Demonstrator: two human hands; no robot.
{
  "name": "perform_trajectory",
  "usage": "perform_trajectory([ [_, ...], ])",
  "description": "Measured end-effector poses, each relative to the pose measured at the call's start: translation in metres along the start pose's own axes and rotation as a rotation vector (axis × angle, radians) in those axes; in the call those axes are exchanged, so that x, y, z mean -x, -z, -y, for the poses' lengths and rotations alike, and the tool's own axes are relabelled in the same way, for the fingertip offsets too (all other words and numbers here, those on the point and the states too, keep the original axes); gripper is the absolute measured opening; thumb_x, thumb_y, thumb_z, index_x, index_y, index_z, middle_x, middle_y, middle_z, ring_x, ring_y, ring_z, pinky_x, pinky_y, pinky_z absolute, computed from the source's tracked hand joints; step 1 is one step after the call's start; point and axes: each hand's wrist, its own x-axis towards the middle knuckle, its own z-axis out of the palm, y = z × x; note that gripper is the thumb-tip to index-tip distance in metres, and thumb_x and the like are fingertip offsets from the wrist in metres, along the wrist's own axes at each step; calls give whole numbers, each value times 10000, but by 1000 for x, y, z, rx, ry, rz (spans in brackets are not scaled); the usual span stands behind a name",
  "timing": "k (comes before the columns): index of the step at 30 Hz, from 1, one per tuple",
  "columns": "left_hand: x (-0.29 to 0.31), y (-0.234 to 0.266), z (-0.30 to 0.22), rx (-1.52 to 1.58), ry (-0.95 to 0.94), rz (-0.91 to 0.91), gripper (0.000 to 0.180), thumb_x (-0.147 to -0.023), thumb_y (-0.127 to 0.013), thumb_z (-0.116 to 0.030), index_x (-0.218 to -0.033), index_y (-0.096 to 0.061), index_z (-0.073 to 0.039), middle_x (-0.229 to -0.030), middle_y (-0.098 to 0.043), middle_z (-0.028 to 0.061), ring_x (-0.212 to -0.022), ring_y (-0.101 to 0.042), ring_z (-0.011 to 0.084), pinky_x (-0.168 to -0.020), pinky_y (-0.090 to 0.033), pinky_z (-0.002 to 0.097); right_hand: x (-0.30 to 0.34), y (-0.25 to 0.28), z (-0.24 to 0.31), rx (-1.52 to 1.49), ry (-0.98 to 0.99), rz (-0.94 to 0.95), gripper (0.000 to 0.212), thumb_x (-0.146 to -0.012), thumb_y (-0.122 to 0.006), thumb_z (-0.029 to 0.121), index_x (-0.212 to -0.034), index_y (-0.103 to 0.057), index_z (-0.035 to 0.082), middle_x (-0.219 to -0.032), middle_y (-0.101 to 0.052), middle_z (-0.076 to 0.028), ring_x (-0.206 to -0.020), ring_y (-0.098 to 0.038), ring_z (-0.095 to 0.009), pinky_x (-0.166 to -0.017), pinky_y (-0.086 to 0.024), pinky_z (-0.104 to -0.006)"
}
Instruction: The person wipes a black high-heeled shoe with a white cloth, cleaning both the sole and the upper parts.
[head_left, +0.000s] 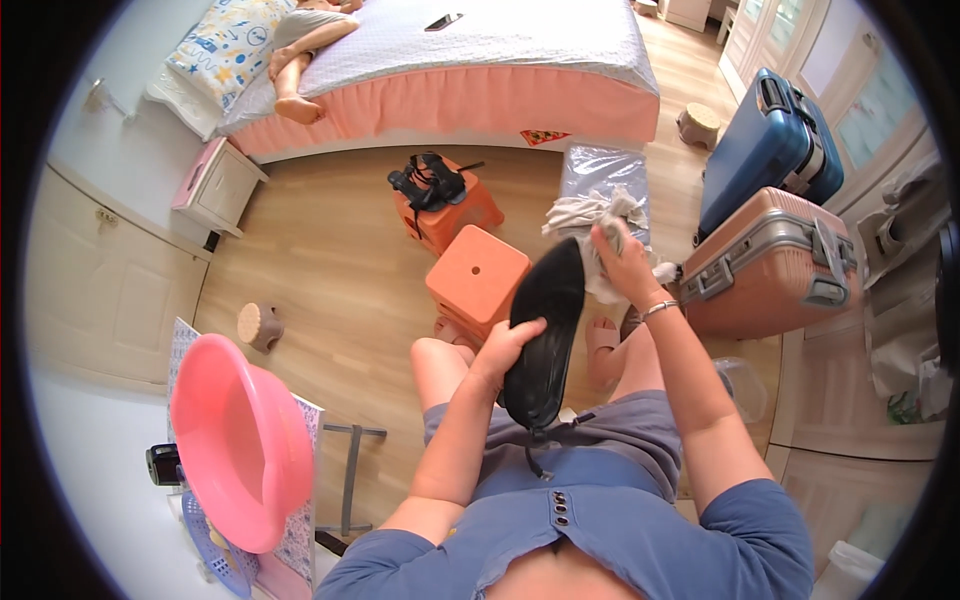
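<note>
My left hand (pixel 507 352) is wrapped round a black shoe (pixel 550 295), thumb over its side. The shoe hangs above my lap, its pointed toe up and away from me. A whitish cloth (pixel 612 214) is bunched in my right hand (pixel 622 262), just right of the toe, and its loose folds spread past my fingers. From this angle I cannot tell whether the cloth touches the shoe. An orange stool (pixel 475 275) stands just beyond the shoe.
A second orange stool (pixel 450 215) carries black straps (pixel 432 182). Blue (pixel 765 150) and pink suitcases (pixel 770 265) stand at the right. A pink basin (pixel 245 440) is at the lower left. A person's leg (pixel 292 85) rests on the bed (pixel 450 90) at the back.
</note>
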Motion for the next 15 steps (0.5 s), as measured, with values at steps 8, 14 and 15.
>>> perform_trajectory([
  [8,-9,-10,16,-120,-263,-128,255,-782,-587,-164,-936,-574,38,-787,-605,59,-695,-568,132,-633,-463,259,22,-49,31,-276,-327,-65,559,-811,-468,544,-925,-546,2,-796,-595,-146,-785,-585,-251,-684,-448,-324],
  [14,6,-6,9,-28,-118,-32,220,-795,-581,-164,-893,-585,33,-770,-608,63,-653,-574,127,-589,-468,245,26,-51,12,-175,-90,-159,480,-826,-506,457,-918,-545,-13,-716,-589,-166,-686,-598,-294,-627,-459,-329],
  [15,7,-1,10,63,-39,13,227,-800,-577,-177,-891,-585,30,-772,-613,69,-637,-582,135,-571,-474,245,25,-46,9,-175,-88,-157,480,-826,-506,457,-918,-545,-13,-716,-589,-166,-686,-598,-294,-627,-459,-329],
])
